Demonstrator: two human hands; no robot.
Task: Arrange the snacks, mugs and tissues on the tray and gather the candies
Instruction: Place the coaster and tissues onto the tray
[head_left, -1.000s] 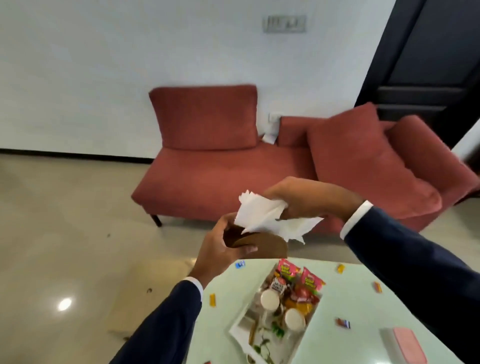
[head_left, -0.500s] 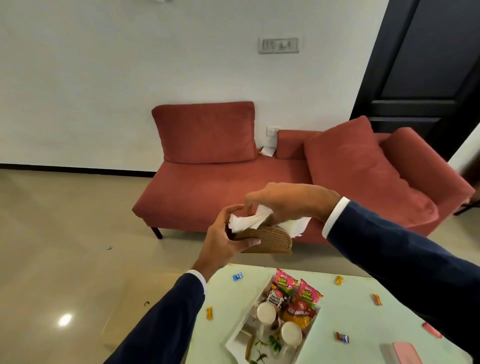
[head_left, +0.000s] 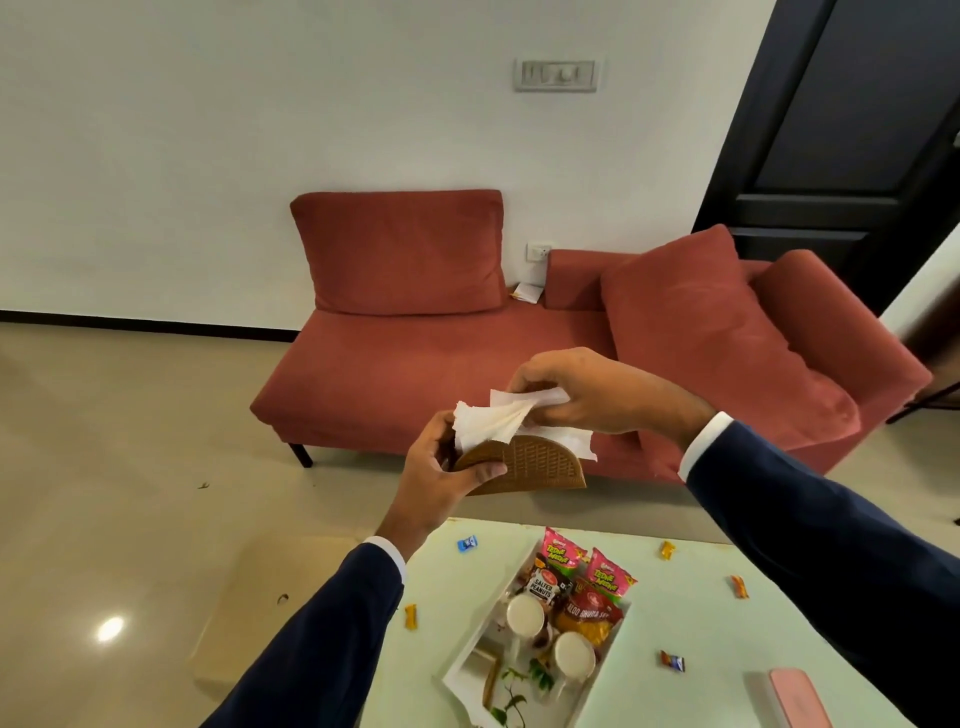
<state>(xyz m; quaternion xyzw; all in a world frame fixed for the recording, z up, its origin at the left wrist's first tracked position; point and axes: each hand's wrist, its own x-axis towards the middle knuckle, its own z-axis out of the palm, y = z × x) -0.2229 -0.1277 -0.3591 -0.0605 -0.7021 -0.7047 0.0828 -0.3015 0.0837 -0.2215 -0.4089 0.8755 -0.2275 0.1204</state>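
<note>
Above table (head_left: 691, 623), tissues (head_left: 498, 421) between both hands.

White wall (head_left: 208, 130) with switch plate (head_left: 555, 76); red sofa (head_left: 441, 358) with loose cushion (head_left: 696, 332); dark door (head_left: 852, 130); glossy beige floor (head_left: 104, 441); pale green table (head_left: 691, 613).

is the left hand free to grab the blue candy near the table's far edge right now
Probably not yet. The left hand is gripping the woven tissue holder in the air while the right hand handles the tissues. The blue candy lies uncovered just below.
</note>
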